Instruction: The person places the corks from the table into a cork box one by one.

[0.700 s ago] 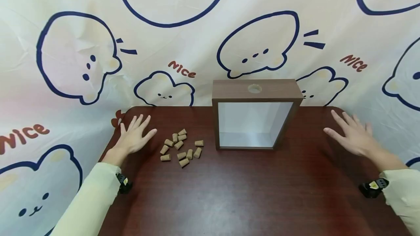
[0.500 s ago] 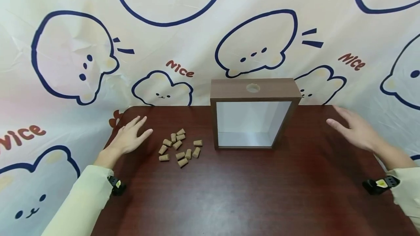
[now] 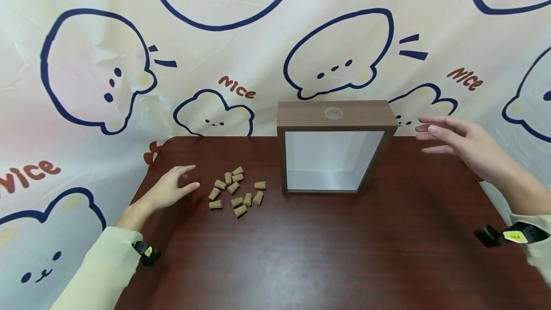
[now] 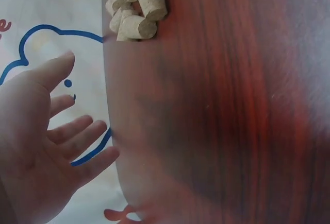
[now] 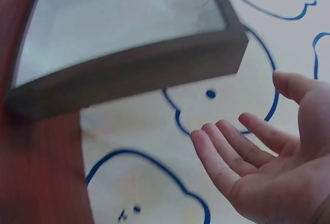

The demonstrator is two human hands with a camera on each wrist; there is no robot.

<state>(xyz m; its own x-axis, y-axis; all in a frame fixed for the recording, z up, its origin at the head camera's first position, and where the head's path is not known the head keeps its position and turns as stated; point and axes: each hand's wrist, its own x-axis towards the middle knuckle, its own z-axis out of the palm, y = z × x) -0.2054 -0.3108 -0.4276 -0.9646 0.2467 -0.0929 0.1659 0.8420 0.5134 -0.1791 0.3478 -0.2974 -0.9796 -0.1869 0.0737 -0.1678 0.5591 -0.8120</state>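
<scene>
Several corks lie scattered on the left part of the dark reddish-brown table. Just left of them is my left hand, its fingers relaxed and nothing in them; in the left wrist view, a gap separates this hand from the corks. A wooden box frame with a clear front and a round hole in its top stands upright near the back of the table. To its right my right hand is raised, holding nothing. The right wrist view has loosely bent fingers apart from the box.
A cloth printed with cartoon bears hangs behind the table and along both sides. The table has a rounded back left corner. A small black camera sits on the left wrist, another on the right.
My right hand has risen and turned, moving toward the box with its fingers bending. My left hand has drawn slightly back, its fingers less spread. The corks and box stay put.
</scene>
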